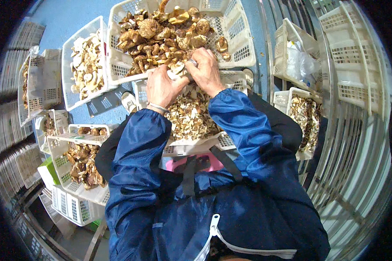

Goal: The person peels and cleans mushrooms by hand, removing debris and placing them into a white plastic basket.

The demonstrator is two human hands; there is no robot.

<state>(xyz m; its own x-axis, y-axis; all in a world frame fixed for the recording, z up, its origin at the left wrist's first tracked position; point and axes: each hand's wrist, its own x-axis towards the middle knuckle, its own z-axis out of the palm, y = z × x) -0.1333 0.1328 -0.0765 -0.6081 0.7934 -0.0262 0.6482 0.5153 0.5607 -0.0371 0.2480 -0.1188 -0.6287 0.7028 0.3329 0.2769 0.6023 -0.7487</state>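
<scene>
My left hand (pixel 166 85) and my right hand (pixel 204 69) meet at the near rim of a large white plastic crate (pixel 248 36) of brown mushrooms (pixel 149 28). Between them is a pale-cut mushroom (pixel 177 68), with my left fingers and thumb closed around it. The right thumb and fingers are curled at its right side, a metallic thing showing near the thumb; whether they hold a small blade cannot be told. Below my hands, a lower white crate (pixel 183 150) holds many small mushroom trimmings (pixel 192 117).
To the left stands a clear plastic bin (pixel 67 65) of pale trimmed mushrooms. Another crate of brown mushrooms (pixel 85 164) is at lower left. On the right are a crate with plastic bags (pixel 300 62), a crate of trimmings (pixel 303 120) and metal rails (pixel 343 163).
</scene>
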